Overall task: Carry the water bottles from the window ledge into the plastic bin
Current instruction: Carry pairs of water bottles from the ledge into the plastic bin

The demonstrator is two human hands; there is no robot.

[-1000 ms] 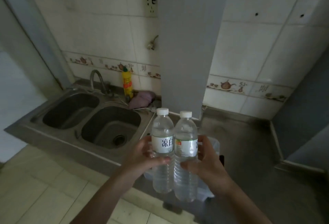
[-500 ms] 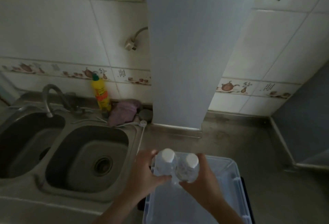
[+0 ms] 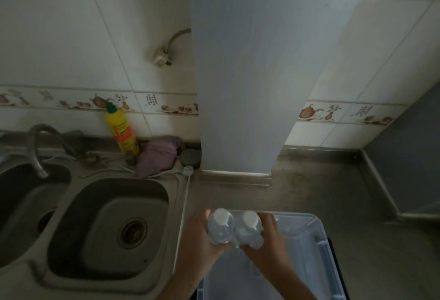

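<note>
Two water bottles (image 3: 234, 228), upright and pressed side by side, over the near-left part of the clear plastic bin (image 3: 316, 247) on the worktop. Left hand (image 3: 202, 240) wraps the left bottle, right hand (image 3: 266, 245) the right. Beyond: sink (image 3: 114, 228), yellow bottle (image 3: 121, 130), purple cloth (image 3: 159, 154) at the back edge.

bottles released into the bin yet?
No, the left hand and right hand each grip a water bottle upright over the plastic bin.

Bin (image 3: 316, 235) interior open below; pillar (image 3: 240, 73) blocks behind
</note>
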